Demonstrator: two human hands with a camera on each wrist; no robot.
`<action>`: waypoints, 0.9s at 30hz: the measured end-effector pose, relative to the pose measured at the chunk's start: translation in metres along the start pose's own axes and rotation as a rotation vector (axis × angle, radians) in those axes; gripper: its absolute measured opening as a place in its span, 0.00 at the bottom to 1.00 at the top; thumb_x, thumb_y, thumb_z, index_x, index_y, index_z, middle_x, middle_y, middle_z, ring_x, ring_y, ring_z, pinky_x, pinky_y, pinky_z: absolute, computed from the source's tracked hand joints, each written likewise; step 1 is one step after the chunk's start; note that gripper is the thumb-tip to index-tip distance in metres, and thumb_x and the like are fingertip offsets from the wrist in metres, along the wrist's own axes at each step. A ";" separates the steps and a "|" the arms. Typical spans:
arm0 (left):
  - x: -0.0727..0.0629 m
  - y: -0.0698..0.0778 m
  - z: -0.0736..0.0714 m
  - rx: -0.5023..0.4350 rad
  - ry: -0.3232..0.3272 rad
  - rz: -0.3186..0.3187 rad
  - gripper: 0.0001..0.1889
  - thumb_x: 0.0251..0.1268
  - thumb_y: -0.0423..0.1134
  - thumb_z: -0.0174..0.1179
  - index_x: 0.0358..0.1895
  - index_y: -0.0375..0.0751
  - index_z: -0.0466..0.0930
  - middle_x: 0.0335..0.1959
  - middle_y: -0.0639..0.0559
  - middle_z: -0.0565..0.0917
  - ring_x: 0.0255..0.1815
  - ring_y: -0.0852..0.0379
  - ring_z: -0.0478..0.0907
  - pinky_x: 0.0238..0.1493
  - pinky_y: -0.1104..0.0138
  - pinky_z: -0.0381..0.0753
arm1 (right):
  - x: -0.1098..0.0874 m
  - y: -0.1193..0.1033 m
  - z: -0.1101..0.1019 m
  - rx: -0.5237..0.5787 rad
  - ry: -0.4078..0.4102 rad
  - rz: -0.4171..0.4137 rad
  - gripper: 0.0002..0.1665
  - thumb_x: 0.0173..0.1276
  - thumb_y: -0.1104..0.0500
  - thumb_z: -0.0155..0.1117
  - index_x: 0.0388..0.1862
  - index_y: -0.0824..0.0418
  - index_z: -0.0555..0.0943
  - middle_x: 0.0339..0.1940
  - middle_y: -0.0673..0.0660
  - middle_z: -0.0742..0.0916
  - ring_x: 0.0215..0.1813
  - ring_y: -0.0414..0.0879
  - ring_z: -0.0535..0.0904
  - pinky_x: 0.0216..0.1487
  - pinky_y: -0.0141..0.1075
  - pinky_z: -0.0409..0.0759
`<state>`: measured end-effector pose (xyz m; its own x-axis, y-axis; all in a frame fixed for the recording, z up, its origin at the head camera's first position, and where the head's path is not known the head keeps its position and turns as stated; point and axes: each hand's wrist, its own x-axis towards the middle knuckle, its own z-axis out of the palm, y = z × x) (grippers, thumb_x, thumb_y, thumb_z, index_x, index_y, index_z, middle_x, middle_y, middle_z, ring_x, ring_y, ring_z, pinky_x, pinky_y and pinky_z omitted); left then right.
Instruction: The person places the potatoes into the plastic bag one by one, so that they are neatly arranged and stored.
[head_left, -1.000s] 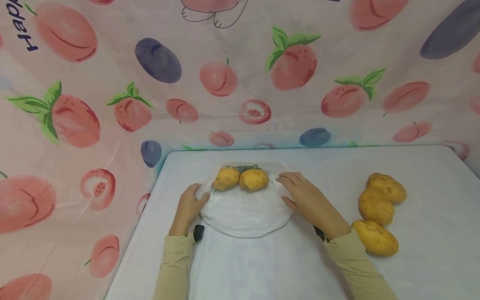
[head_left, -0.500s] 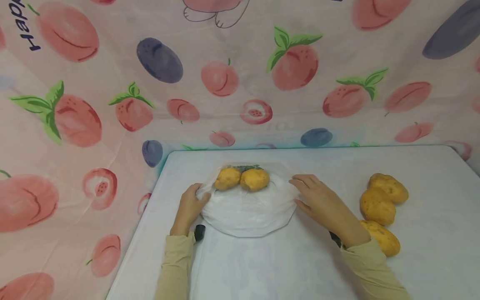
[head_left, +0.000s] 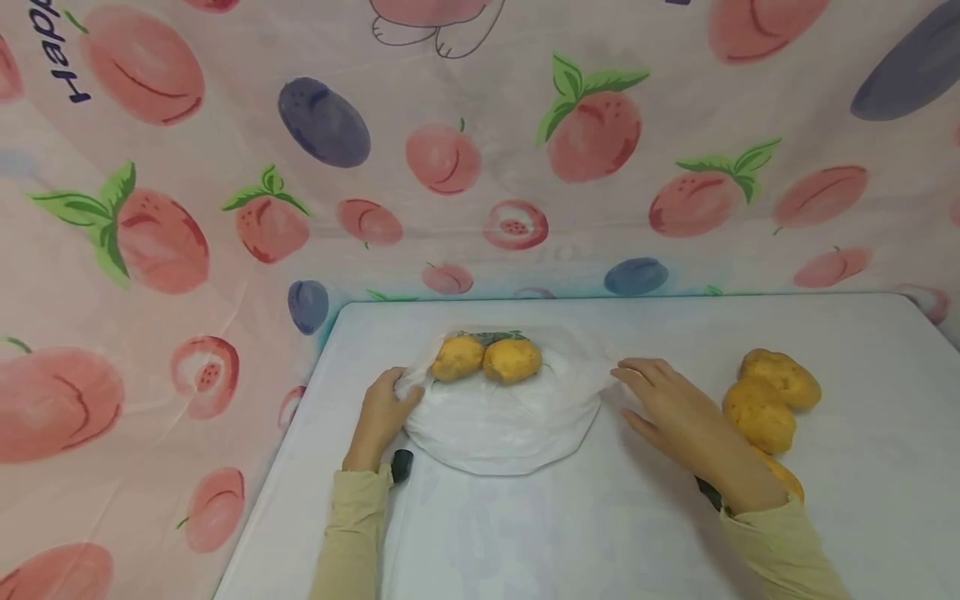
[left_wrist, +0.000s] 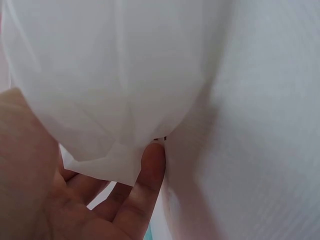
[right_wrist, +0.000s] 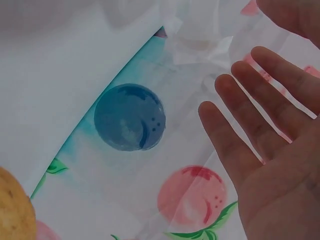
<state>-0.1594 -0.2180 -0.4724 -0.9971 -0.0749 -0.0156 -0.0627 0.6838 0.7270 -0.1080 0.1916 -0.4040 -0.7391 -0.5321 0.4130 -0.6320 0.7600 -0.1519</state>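
A thin white plastic bag [head_left: 502,433] lies spread on the white table, with two yellow potatoes [head_left: 512,361] side by side at its far part. A dark green patch [head_left: 491,337] shows just behind them. My left hand [head_left: 382,417] grips the bag's left edge; in the left wrist view the white film [left_wrist: 105,75] passes between thumb and fingers. At the bag's right side is my right hand [head_left: 686,421], fingertips right by the translucent edge. The right wrist view shows that hand's fingers [right_wrist: 227,135] straight and slightly spread, palm side visible.
Several more potatoes [head_left: 759,414] lie in a cluster at the right, the nearest partly hidden behind my right wrist. Behind the table's far edge hangs a pink fruit-patterned cloth [head_left: 450,258], which also covers the left side. A dark wrist-camera piece [head_left: 402,467] sits by my left wrist.
My right hand has moved steadily right, away from the potatoes on the bag, and the bag's right side has spread outward. The left hand keeps its grip, nearly still.
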 end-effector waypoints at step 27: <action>0.000 -0.001 0.000 -0.006 0.014 0.013 0.23 0.67 0.40 0.62 0.61 0.32 0.75 0.60 0.37 0.79 0.63 0.40 0.75 0.66 0.48 0.71 | -0.041 0.012 -0.015 -0.040 -0.107 0.046 0.31 0.55 0.61 0.77 0.57 0.67 0.77 0.54 0.63 0.81 0.54 0.58 0.78 0.52 0.54 0.81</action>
<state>-0.1591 -0.2187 -0.4734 -0.9971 -0.0762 0.0029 -0.0499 0.6802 0.7313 -0.0818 0.2279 -0.4095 -0.7892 -0.5313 0.3080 -0.5885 0.7977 -0.1316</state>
